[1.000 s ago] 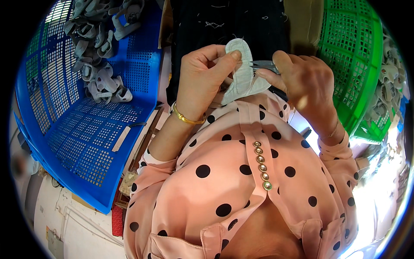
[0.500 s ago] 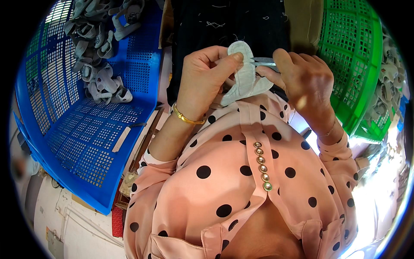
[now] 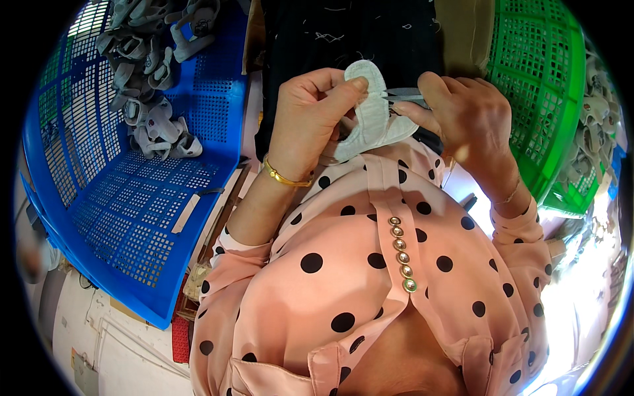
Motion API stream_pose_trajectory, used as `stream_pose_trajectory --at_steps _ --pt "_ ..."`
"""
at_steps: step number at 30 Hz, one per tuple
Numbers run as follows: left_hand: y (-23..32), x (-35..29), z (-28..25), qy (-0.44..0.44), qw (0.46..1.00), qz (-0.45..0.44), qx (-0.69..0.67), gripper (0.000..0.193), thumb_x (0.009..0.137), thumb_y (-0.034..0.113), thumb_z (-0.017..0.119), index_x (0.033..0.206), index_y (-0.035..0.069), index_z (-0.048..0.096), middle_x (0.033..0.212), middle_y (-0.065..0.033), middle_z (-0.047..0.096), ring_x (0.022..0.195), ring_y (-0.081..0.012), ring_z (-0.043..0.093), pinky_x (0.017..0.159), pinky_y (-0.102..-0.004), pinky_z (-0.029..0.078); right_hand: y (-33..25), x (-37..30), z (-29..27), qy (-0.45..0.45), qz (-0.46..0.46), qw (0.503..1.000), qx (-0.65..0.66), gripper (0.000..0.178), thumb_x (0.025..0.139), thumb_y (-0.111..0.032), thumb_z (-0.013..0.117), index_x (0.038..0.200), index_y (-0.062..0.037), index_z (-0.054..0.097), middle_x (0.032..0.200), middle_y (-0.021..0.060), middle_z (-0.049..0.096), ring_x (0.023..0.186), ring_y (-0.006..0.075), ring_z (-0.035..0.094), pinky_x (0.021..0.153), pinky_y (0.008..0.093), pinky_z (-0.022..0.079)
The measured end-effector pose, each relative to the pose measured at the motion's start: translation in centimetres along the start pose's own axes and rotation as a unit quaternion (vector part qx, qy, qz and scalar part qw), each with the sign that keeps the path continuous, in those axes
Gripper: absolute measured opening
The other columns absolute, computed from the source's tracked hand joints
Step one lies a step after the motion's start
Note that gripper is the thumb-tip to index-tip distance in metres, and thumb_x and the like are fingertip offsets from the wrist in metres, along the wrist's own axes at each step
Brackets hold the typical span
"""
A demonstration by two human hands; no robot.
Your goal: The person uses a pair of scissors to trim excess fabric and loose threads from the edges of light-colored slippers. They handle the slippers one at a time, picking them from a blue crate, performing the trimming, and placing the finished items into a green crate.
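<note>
My left hand (image 3: 305, 115) pinches a white stitched shoe upper (image 3: 376, 115) between thumb and fingers, holding it up in front of my lap. One rounded strap points away from me, and a second part spreads toward the right. In my right hand (image 3: 470, 119) is a pair of metal thread snips (image 3: 404, 94), its blades pointing left. The blade tips are at the right edge of the upright strap, and loose thread ends show nearby. My closed fingers hide the handles of the snips.
Dark cloth (image 3: 310, 59) with white thread scraps covers my lap. On the left, a tilted blue crate (image 3: 125, 218) contains several grey shoe uppers (image 3: 158, 125). A green crate (image 3: 535, 86) stands at the right, with more pale uppers (image 3: 598, 112) beyond it.
The shoe upper has shifted slightly left and away from me with my left hand. The snips stay at its right edge, with their blades a little differently angled.
</note>
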State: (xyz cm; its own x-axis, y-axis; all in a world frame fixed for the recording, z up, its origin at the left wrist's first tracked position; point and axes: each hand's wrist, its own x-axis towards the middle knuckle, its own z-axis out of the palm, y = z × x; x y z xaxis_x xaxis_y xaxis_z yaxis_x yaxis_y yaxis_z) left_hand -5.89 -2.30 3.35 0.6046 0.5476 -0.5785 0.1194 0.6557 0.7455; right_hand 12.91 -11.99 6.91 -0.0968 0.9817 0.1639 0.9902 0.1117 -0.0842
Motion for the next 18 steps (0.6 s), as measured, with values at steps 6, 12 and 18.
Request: stream_pose_trajectory --at_steps 6,12,18 --pt "-0.29 -0.1 0.09 -0.003 1.0 0.016 0.0 0.016 0.087 0.017 0.069 0.078 0.003 0.069 0.065 0.0008 0.062 0.053 -0.0013 0.053 0.047 -0.0154 0.036 -0.21 0.27 -0.42 -0.034 -0.003 0.999 0.004 0.038 0.075 -0.039 0.075 0.067 -0.0112 0.05 0.05 0.0031 0.046 0.045 0.0186 0.051 0.045 0.0288 0.039" --pt "-0.02 -0.31 0.46 0.002 1.0 0.013 -0.002 0.016 0.087 0.017 0.069 0.08 0.003 0.069 0.066 0.0005 0.063 0.054 -0.0018 0.055 0.048 -0.0155 0.039 -0.29 0.52 -0.54 -0.048 -0.01 0.999 -0.01 0.043 0.08 -0.044 0.07 0.062 -0.0119 0.048 0.047 0.0026 0.045 0.042 0.0183 0.05 0.042 0.0276 0.037" --pt "-0.59 0.02 -0.44 -0.013 1.0 -0.004 0.002 0.018 0.089 0.02 0.069 0.078 0.006 0.068 0.065 0.002 0.062 0.052 -0.0012 0.054 0.047 -0.0149 0.038 0.64 0.39 0.2 -0.067 -0.026 0.995 0.075 0.036 0.082 -0.037 0.07 0.071 -0.0067 0.054 0.05 0.0052 0.044 0.044 0.0222 0.05 0.043 0.0318 0.038"
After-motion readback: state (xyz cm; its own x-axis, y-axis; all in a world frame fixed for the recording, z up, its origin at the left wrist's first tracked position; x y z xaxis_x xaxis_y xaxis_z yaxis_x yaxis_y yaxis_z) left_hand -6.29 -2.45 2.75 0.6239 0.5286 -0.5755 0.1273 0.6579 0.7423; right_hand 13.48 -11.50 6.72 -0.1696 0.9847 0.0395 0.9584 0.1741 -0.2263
